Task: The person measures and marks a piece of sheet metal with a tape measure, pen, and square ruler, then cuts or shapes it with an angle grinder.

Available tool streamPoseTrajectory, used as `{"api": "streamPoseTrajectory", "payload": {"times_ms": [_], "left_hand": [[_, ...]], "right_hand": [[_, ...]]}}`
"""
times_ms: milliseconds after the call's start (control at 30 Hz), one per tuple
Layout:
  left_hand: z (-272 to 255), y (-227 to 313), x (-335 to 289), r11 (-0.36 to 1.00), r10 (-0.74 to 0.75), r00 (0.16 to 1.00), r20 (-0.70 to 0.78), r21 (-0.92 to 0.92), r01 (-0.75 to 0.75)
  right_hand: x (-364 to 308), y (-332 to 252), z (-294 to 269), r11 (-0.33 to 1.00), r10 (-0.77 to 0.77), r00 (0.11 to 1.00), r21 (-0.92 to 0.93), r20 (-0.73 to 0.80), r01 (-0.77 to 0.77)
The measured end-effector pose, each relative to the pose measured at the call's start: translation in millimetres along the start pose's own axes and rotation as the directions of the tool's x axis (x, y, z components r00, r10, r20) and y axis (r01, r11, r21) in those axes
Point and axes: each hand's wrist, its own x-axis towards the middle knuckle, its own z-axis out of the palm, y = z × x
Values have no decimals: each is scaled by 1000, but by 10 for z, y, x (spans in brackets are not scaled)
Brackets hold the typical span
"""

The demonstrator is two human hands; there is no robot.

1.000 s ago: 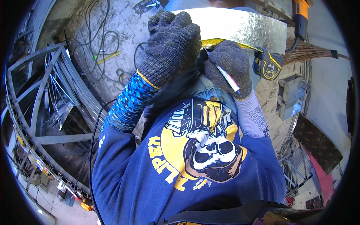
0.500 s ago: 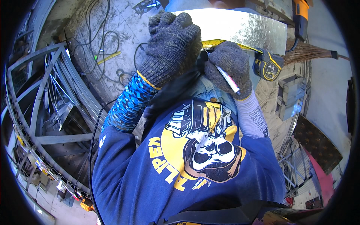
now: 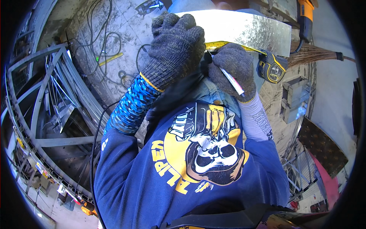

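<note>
My left hand (image 3: 173, 49), gloved, sits at abt 12 o'clock in the head view, palm down, fingers spread flat & pressing on the near edge of the metal sheet (image 3: 244, 28). Not closed round anything; just bearing down on the sheet w/ the tape blade (image 3: 219, 45) running out from under it twd 3 o'clock.

My right hand (image 3: 232, 68), also gloved, is just beside the left at abt 1 o'clock, curled tight round a marker (image 3: 230, 79). Marker is white w/ a red band, lies slanted: tip up at 11 o'clock by the blade, tail sticking out of my fist twd 5 o'clock. Tip itself is hidden by my fingers, so can't tell if it touches the sheet.

Sheet lies above both hands, shiny, stretching from 12 to 2 o'clock. Yellow blade runs along its near edge, right betw. sheet & my knuckles. Tape case (image 3: 272, 68), black/yellow, hangs off the sheet's right end at 2 o'clock, near my right wrist but not touching.

Around: cables (image 3: 103, 49) on the floor at 10 o'clock, steel frame (image 3: 42, 114) at 9 o'clock, broom (image 3: 316, 57) at 2–3 o'clock, orange power tool (image 3: 305, 17) at 1 o'clock past the sheet.
</note>
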Motion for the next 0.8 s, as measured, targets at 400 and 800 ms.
{"api": "streamPoseTrajectory", "payload": {"times_ms": [400, 800], "left_hand": [[13, -5, -8, 1000, 13, 1000, -27, 7, -12], [52, 14, 9, 999, 35, 996, -87, 11, -34]], "right_hand": [[19, -16, -6, 1000, 18, 999, -22, 32, -17], [-28, -90, -161, 995, 77, 991, 64, -107, -71]]}}
